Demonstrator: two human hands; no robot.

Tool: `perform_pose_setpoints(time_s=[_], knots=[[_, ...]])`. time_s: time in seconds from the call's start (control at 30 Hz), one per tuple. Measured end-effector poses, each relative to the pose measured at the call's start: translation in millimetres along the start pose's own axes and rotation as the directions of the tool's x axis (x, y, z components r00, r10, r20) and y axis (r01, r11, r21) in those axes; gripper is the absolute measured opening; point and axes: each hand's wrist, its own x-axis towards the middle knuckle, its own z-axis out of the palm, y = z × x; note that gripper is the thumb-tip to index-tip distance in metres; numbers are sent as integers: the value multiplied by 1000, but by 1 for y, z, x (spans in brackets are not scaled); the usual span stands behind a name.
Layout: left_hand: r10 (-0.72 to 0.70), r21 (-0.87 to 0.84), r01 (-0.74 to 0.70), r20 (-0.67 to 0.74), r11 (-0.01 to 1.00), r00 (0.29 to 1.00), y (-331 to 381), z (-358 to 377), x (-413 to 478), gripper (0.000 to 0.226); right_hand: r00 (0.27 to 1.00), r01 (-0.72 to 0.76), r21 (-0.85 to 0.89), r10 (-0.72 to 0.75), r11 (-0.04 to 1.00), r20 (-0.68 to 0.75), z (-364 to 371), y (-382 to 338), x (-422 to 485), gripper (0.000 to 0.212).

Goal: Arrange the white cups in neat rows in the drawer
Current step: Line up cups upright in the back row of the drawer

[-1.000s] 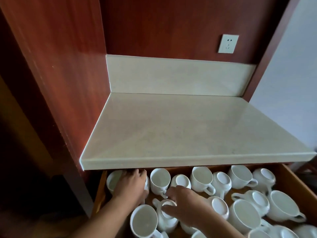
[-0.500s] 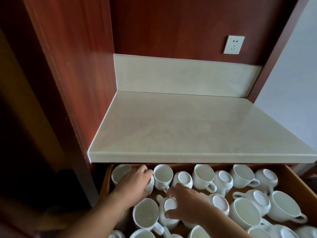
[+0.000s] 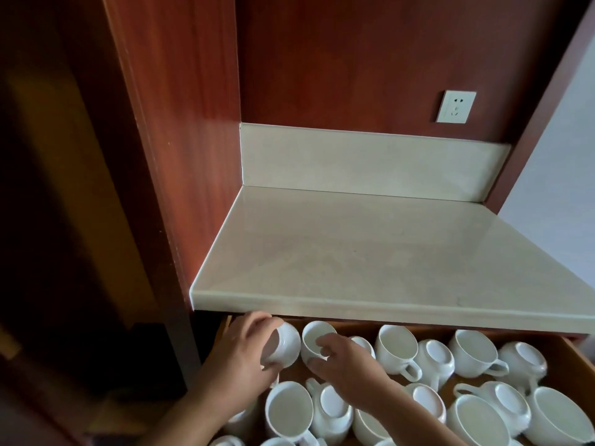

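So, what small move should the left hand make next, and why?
Probably turn the tilted cup upright and set it in the back left corner of the drawer. The left hand grips it there while the right hand holds the upright cup beside it, starting a row.

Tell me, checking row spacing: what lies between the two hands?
Head view: two white cups, the tilted cup the left hand grips and the upright cup the right hand pinches.

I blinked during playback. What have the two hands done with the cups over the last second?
The left hand has gripped the corner cup and tipped it off upright. The right hand left the upturned cup in the second row and reached back to the upright cup, fingers on its rim. The other cups stayed put.
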Motion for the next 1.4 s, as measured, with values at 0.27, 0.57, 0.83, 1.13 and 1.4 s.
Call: perform_pose_setpoints(time_s=[0.27, 0.57, 0.83, 1.13, 1.4], knots=[[-512, -839, 427, 218, 336, 831, 31, -25, -10, 61, 941, -227, 841, -111, 491, 319, -10, -33, -16, 47], [-285, -156, 355, 350, 922, 892, -23, -20, -1, 18, 993, -79, 578, 117, 812, -29, 15, -22, -4, 71], [-67, 255, -53, 438, 965, 897, -59, -1, 17, 27, 968, -34, 453, 142, 891, -205, 38, -27, 2, 60], [-91, 312, -59, 444, 948, 891, -61, 16, 14, 31, 961, -123, 285, 186, 951, -206, 47, -43, 13, 76], [-42, 272, -65, 371, 960, 928, -61, 16, 11, 32, 971, -152, 132, 173, 980, -168, 52, -53, 29, 75]])
